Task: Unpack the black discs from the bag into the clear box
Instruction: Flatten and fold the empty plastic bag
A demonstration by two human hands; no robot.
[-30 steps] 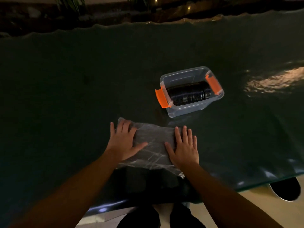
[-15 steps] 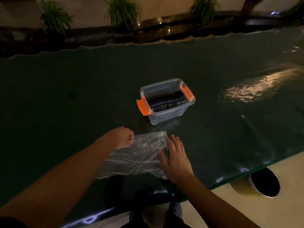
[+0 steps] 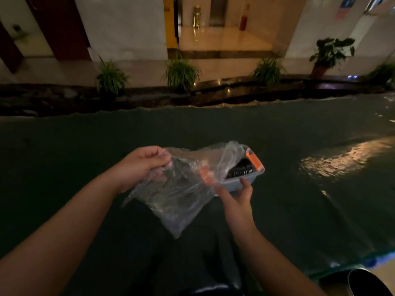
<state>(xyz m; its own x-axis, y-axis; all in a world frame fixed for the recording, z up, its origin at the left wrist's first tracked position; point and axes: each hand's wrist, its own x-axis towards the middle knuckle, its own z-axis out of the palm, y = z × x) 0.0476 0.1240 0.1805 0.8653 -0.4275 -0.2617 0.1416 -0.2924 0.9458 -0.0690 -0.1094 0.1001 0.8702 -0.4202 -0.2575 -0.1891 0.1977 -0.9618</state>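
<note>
In the middle of the frame both hands hold a clear plastic bag [image 3: 181,189] up above the dark green table [image 3: 64,157]. The left hand [image 3: 143,165] is closed in a fist around the upper left edge of the bag, with the fingers curled tightly on the plastic. The right hand [image 3: 237,195] is lower and to the right; its fingers are half open, and the thumb and fingertips seem to pinch the right edge of the bag, but this part is blurred, so the grip is not fully clear. The bag hangs loose and crumpled between the hands, with one corner pointing down toward the lower middle of the frame. It looks empty.

The clear box [image 3: 245,180] stands on the table just behind the bag, right of centre, partly covered by the plastic. It has orange clips [image 3: 253,161] on its ends. The black discs [image 3: 239,170] lie inside the box in a row, standing on their edges. A few potted plants [image 3: 181,73] stand along the far edge, in the upper part of the frame.
</note>
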